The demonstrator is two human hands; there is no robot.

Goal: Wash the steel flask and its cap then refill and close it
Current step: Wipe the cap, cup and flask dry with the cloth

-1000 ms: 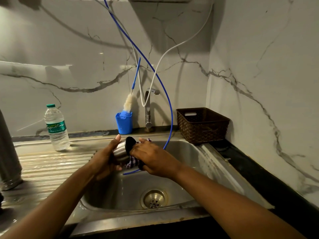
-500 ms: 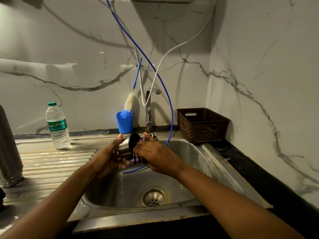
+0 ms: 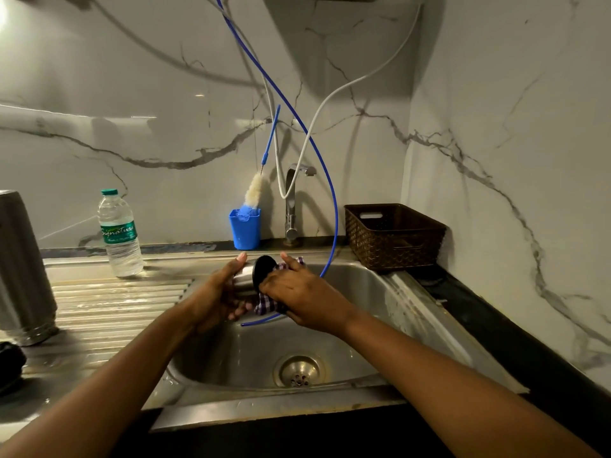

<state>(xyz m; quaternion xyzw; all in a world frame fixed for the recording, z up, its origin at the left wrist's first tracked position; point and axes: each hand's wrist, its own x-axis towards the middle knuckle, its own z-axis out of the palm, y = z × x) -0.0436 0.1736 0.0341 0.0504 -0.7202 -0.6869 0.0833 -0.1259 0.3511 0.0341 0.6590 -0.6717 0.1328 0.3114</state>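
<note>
On the draining board at far left stands the steel flask (image 3: 23, 269); over the sink (image 3: 370, 302) the left hand (image 3: 216, 297) curls round the cap (image 3: 247, 280), while the right hand (image 3: 305, 295) clutches a checked cloth (image 3: 265, 304) pressed against the cap's black end.

Two grips are in view, the left grip (image 3: 215, 292) and the right grip (image 3: 297, 292). There is one steel cap (image 3: 244, 280), one checked cloth (image 3: 264, 305) and one steel flask (image 3: 23, 269). One plastic water bottle (image 3: 119, 236) stands on the worktop (image 3: 109, 302). There is one blue cup (image 3: 245, 230), one bottle brush (image 3: 254, 193), one tap (image 3: 291, 206) and one brown basket (image 3: 396, 246). Two tubes hang down: one blue tube (image 3: 335, 209) and one white tube (image 3: 330, 95). There is one sink (image 3: 363, 309) with one drain (image 3: 299, 370), and one dark object (image 3: 10, 361) too cropped to name.
</note>
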